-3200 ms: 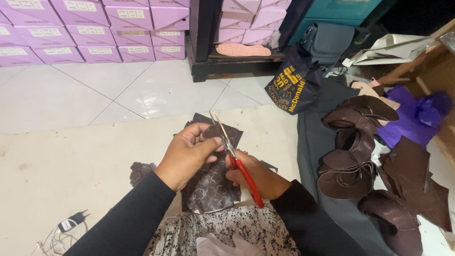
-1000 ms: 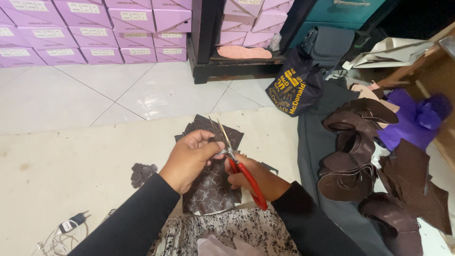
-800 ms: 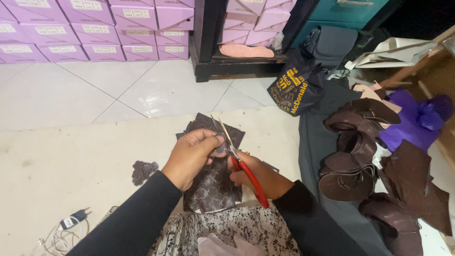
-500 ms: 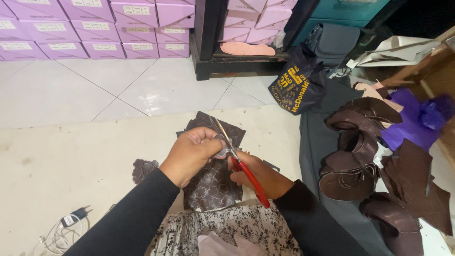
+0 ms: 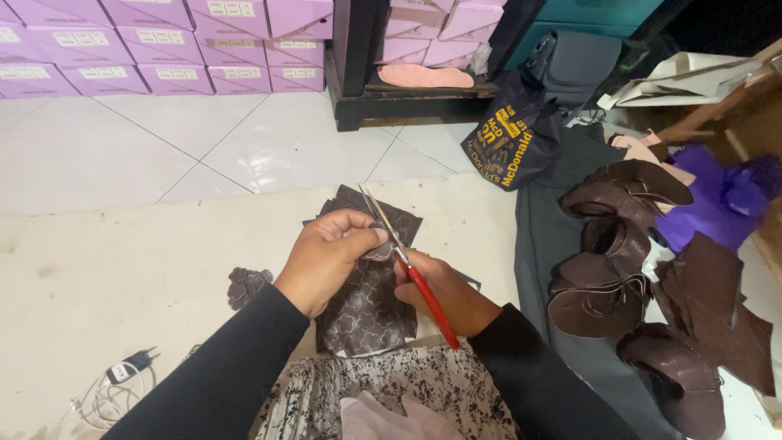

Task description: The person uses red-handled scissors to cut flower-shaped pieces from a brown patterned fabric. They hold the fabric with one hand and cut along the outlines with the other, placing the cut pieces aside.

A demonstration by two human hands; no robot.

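Pinching a small brown cutout (image 5: 377,247) at frame centre, left hand (image 5: 330,257) fingertips pressed together | right hand (image 5: 440,289) curled round red-handled scissors (image 5: 407,265), blades slightly parted beside those fingertips | patterned brown sheet (image 5: 366,297) beneath | risk: nicked fingertip, or slipped piece and ragged cut.

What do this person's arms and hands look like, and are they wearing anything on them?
Both arms are covered to the wrist by plain black long sleeves, snug and without visible markings. The left hand and the right hand are bare: no gloves show, and no rings, watch or bracelets can be made out. No cables or straps are attached to either arm.
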